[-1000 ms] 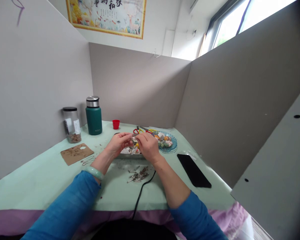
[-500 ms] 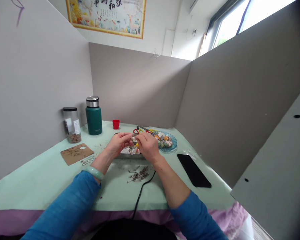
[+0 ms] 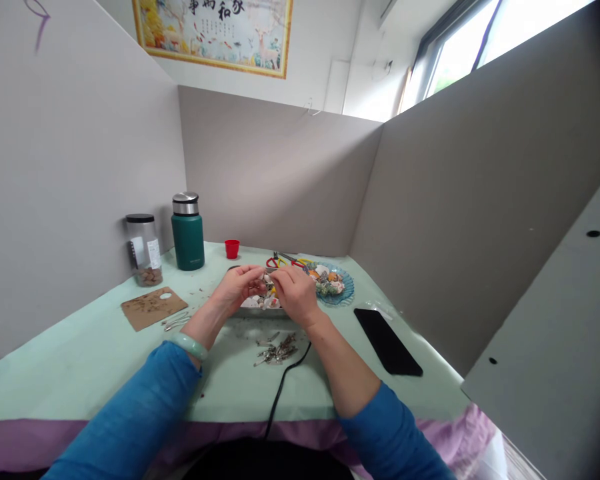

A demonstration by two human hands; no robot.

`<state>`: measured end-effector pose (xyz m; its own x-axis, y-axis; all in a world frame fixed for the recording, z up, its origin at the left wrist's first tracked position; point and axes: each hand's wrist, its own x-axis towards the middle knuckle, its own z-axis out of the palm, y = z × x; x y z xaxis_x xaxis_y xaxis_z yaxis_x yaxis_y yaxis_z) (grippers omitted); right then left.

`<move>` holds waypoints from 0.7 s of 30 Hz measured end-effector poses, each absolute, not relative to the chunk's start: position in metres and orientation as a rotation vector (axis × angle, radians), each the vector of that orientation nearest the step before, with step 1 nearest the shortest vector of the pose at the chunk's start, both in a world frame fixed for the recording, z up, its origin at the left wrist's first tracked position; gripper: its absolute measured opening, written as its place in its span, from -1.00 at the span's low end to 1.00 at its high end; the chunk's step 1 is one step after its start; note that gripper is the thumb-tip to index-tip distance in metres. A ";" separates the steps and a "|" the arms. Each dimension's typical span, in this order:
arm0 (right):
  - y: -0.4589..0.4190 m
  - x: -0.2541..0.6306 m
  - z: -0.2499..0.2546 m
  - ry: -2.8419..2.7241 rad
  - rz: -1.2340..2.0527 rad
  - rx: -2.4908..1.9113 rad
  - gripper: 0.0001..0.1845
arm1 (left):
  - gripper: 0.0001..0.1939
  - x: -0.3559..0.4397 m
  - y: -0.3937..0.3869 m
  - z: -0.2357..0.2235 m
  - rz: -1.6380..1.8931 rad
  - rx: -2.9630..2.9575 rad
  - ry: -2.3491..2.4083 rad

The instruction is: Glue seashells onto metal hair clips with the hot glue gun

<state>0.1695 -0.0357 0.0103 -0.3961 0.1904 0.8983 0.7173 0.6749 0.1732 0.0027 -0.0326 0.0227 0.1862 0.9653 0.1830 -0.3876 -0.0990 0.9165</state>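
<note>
In the head view, the metal tray [image 3: 260,312] stands at the middle of the table, and both hands are raised above it. The left hand [image 3: 240,287] and the right hand [image 3: 296,293] bring their fingertips near to each other in a fine pinch. The gap between the fingers is too small to see, so I cannot tell how far each pinch is closed, or whether it has hold of something. The small mixed pieces [image 3: 269,302] lie inside the tray, partly hidden by the hands. Probably the hands work above the tray so that a dropped piece falls back into it.

The pile of metal parts [image 3: 279,350] lies on the near side of the tray, perhaps for a short reach. The blue plate [image 3: 351,291], also with pieces on it, is just to the right of the tray, maybe to hold these apart from the others. Behind the tray are the red-and-yellow handled tools [image 3: 300,263]. The green flask [image 3: 188,240] is placed to the left and behind, likely to leave the arms free.
</note>
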 end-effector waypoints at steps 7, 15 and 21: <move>-0.038 0.169 0.012 -1.919 -0.653 -0.701 -0.82 | -0.70 0.002 -0.030 0.021 1.295 1.088 0.624; -0.038 0.169 0.012 -1.913 -0.602 -0.707 -0.81 | -0.83 0.002 -0.029 0.022 1.281 1.051 0.730; -0.034 0.171 0.007 -1.881 -0.494 -0.711 -0.84 | -0.82 0.003 -0.033 0.024 1.287 1.073 0.697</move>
